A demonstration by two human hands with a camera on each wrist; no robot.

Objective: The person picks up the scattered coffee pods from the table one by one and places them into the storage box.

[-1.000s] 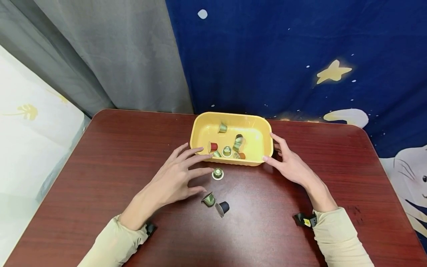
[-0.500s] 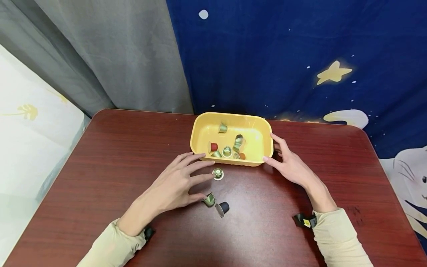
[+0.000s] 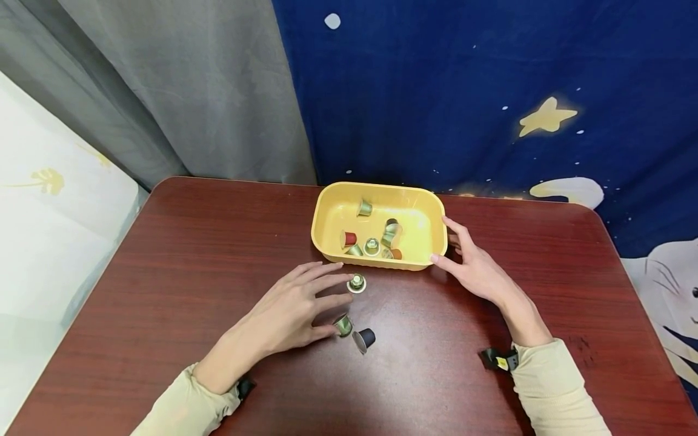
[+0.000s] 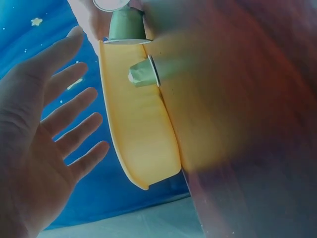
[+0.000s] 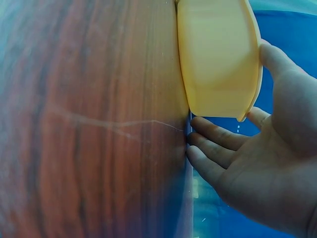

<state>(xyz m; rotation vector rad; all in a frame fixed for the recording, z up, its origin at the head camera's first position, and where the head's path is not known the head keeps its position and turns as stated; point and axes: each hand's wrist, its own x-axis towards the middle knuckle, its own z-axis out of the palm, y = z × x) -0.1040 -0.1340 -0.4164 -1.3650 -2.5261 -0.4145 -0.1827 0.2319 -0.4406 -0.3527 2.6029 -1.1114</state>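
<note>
My left hand [image 3: 289, 312] hovers over the table with fingers spread. Its thumb tip is beside a green coffee capsule [image 3: 343, 325] lying on its side; I cannot tell whether they touch. A second green capsule [image 3: 357, 283], upright on its rim, is close to the fingertips. Just right of the first lies a black capsule [image 3: 364, 340]. My right hand [image 3: 480, 269] holds the right end of a yellow bin [image 3: 422, 233], thumb on the near corner and index finger on the side rim. In the right wrist view, the other fingers are below the bin's rim.
Inside the bin lie several capsules, among them a red one [image 3: 349, 239] and a green one [image 3: 372, 246]. The bin is near the back edge of the brown table [image 3: 218, 242]. Behind it hang a grey curtain [image 3: 218, 91] and a blue curtain [image 3: 436, 91].
My left hand has moved toward me, from the bin's front rim down to beside the loose green capsules. The right hand and the bin have stayed in place.
</note>
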